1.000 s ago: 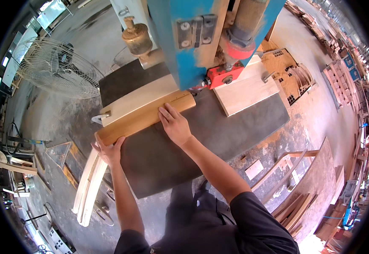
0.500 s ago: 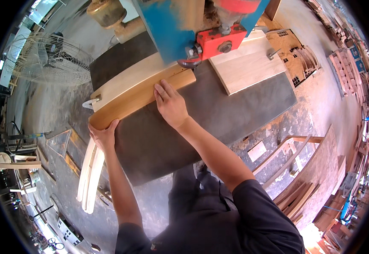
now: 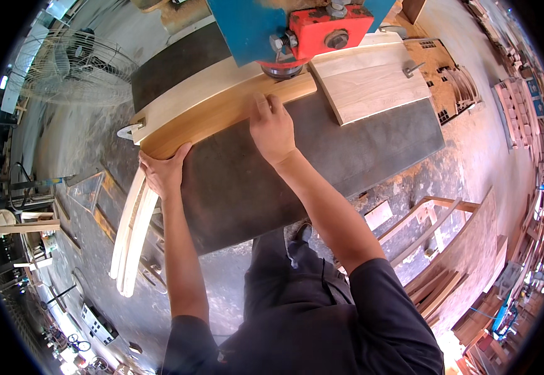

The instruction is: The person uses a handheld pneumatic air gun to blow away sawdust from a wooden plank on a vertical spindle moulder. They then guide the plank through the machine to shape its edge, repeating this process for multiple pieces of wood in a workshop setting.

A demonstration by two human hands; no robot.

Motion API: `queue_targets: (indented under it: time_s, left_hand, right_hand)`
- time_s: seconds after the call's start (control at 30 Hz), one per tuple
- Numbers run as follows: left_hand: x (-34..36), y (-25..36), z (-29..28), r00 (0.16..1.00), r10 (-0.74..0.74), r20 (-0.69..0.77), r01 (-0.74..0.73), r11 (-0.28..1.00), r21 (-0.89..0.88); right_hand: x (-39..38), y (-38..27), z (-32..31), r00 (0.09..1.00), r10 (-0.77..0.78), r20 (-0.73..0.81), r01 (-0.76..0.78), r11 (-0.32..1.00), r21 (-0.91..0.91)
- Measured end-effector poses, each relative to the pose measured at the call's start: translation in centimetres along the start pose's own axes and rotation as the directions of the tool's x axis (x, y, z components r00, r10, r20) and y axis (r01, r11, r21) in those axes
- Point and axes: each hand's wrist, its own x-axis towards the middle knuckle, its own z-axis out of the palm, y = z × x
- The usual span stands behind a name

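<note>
A long tan wooden piece (image 3: 206, 122) lies on the dark machine table (image 3: 241, 181), along a pale curved wooden fence (image 3: 187, 100). My left hand (image 3: 164, 172) grips its left end, the thumb laid along the near side. Further right, my right hand (image 3: 273, 131) presses bent fingers on its near side; the fingertips are slightly blurred. The right part of the piece passes just below a round metal cutter part (image 3: 282, 70) under the red block (image 3: 331, 31) of a blue machine housing (image 3: 247, 28).
A pale board (image 3: 378, 90) is fixed at the table's right, with a bolt (image 3: 413, 70) beside it. Curved wooden strips (image 3: 136, 234) lean at the table's left. A wire-cage fan (image 3: 72, 69) stands back left. A wooden rack (image 3: 453, 262) holding strips is at lower right.
The wooden piece has slid to the right along the fence, its right end now past the cutter. Both my hands have moved right and away from me with it. The view has shifted slightly.
</note>
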Motion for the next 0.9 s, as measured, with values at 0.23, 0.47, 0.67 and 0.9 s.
queue_targets:
  time_s: [0.23, 0.47, 0.67, 0.9]
  left_hand:
    - [-0.3, -0.6, 2.1, 0.983, 0.114, -0.144, -0.115, 0.993, 0.006]
    - [-0.4, 0.0, 2.5, 0.978, 0.124, -0.169, -0.126, 0.992, -0.002]
    - [-0.3, -2.0, 3.7, 0.901, 0.278, -0.334, -0.284, 0.958, 0.032]
    - [-1.0, -1.3, 3.8, 0.904, 0.276, -0.328, -0.283, 0.959, 0.025]
  right_hand:
    - [0.5, 0.1, -0.8, 0.995, 0.098, 0.003, -0.098, 0.994, 0.044]
    - [0.0, 1.6, -1.4, 0.994, -0.002, 0.110, 0.003, 1.000, -0.008]
    - [1.3, 11.0, -7.9, 0.991, 0.015, 0.135, -0.030, 0.994, 0.106]
    - [4.0, 16.7, -7.0, 0.819, 0.001, 0.574, -0.074, 0.992, 0.105]
